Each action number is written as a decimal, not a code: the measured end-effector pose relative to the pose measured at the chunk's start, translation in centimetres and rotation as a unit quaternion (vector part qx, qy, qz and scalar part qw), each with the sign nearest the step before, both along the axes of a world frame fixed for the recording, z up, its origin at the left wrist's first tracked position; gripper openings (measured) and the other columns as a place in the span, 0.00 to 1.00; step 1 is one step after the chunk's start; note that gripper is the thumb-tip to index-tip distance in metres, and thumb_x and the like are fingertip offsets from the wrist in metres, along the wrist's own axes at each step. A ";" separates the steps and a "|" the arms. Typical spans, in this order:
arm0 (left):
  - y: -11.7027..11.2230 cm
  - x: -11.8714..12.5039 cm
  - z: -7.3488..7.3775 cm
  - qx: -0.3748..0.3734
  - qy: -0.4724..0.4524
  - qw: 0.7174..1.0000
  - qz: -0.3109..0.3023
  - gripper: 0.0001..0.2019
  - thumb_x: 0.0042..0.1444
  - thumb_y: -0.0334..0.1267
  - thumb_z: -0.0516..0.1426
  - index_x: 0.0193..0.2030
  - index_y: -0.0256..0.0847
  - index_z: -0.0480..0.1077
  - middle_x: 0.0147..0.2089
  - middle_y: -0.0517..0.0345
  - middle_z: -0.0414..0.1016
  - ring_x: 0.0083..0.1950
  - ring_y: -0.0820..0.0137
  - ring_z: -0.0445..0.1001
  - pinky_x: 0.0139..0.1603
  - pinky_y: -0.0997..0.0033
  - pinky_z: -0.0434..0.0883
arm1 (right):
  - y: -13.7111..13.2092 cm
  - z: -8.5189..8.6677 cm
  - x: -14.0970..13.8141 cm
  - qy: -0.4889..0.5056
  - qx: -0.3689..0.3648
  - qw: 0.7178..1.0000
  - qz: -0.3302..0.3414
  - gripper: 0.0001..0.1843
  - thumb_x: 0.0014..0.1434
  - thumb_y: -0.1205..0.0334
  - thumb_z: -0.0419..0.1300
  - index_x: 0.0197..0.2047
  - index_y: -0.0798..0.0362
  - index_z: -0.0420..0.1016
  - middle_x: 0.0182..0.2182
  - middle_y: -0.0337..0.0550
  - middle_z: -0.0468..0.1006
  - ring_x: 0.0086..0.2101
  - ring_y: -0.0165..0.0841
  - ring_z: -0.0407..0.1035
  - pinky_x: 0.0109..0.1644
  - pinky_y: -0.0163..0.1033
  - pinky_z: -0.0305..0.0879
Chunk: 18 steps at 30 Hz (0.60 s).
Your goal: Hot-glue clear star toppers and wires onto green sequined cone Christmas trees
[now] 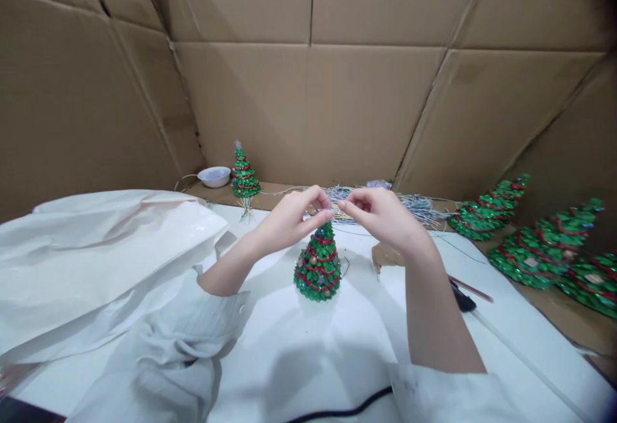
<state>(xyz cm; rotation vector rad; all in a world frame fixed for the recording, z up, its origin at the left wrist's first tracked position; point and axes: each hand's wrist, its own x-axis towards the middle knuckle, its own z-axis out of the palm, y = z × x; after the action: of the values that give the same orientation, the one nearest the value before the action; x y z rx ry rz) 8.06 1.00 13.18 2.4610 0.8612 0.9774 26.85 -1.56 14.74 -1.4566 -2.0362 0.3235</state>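
Note:
A small beaded Christmas tree, green with red garlands and little ornaments, stands upright on the white tabletop in front of me. My left hand is closed in a pinch right at the tree's tip, hiding the very top. Just to the right, my right hand also pinches, its thumb and fingertip close to the left fingertips. Whatever tiny piece lies between the fingers is too small to make out. A thin bent wire sticks out at the tree's right side.
Another small tree and a white bowl are at the back left. Bundled wires lie behind my hands. Larger trees lean at right. White sheeting covers the left; a black-headed tool lies right. Cardboard walls surround the table.

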 end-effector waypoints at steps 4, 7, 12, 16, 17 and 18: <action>-0.2 -0.2 0.1 0.027 0.011 1.000 -0.012 0.08 0.59 0.43 0.52 0.42 0.43 0.66 0.43 0.58 0.76 0.45 0.69 0.73 0.44 0.69 0.68 | -0.2 -0.1 -0.3 -0.032 0.009 0.999 -0.018 0.20 0.59 0.49 0.49 0.23 0.52 0.65 0.19 0.38 0.67 0.21 0.28 0.57 0.24 0.34 0.48; -0.4 -0.2 -0.1 0.051 0.039 0.998 -0.012 0.09 0.59 0.42 0.52 0.45 0.45 0.65 0.45 0.58 0.75 0.47 0.68 0.72 0.48 0.66 0.67 | -0.4 -0.1 -0.2 -0.043 0.020 0.999 -0.025 0.21 0.59 0.48 0.48 0.22 0.52 0.64 0.19 0.38 0.67 0.21 0.29 0.57 0.23 0.34 0.48; -0.6 -0.1 -0.4 0.076 0.077 0.994 0.000 0.10 0.60 0.40 0.51 0.48 0.45 0.63 0.47 0.54 0.74 0.49 0.63 0.71 0.51 0.59 0.65 | -1.1 -0.2 0.1 -0.023 0.059 0.996 -0.056 0.21 0.59 0.46 0.47 0.23 0.51 0.65 0.19 0.39 0.68 0.22 0.31 0.60 0.25 0.35 0.52; -0.6 -0.3 -0.5 0.085 0.083 0.993 0.006 0.10 0.59 0.38 0.52 0.48 0.44 0.63 0.46 0.52 0.74 0.49 0.61 0.71 0.50 0.59 0.65 | -2.7 -1.7 1.4 -0.047 0.057 0.991 -0.113 0.21 0.58 0.43 0.47 0.24 0.49 0.67 0.19 0.40 0.70 0.22 0.34 0.63 0.25 0.37 0.55; -0.6 -0.4 -0.6 0.085 0.083 0.993 0.005 0.10 0.59 0.38 0.52 0.48 0.44 0.62 0.46 0.52 0.75 0.48 0.61 0.71 0.50 0.59 0.65 | -3.4 -2.7 2.2 -0.061 0.050 0.988 -0.129 0.20 0.58 0.44 0.48 0.25 0.48 0.68 0.19 0.41 0.71 0.22 0.36 0.65 0.25 0.38 0.55; -0.6 -0.4 -0.7 0.085 0.084 0.993 0.004 0.10 0.59 0.39 0.52 0.48 0.44 0.62 0.45 0.52 0.75 0.48 0.61 0.72 0.50 0.59 0.65 | -4.2 -3.9 3.1 -0.070 0.048 0.986 -0.142 0.19 0.58 0.45 0.49 0.25 0.48 0.69 0.20 0.42 0.72 0.22 0.37 0.66 0.25 0.39 0.56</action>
<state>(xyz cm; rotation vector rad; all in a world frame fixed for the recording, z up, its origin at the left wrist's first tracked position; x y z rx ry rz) 7.65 0.41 12.53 2.7178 0.8720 0.8897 29.98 -5.76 10.85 -1.7228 -1.8862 0.0033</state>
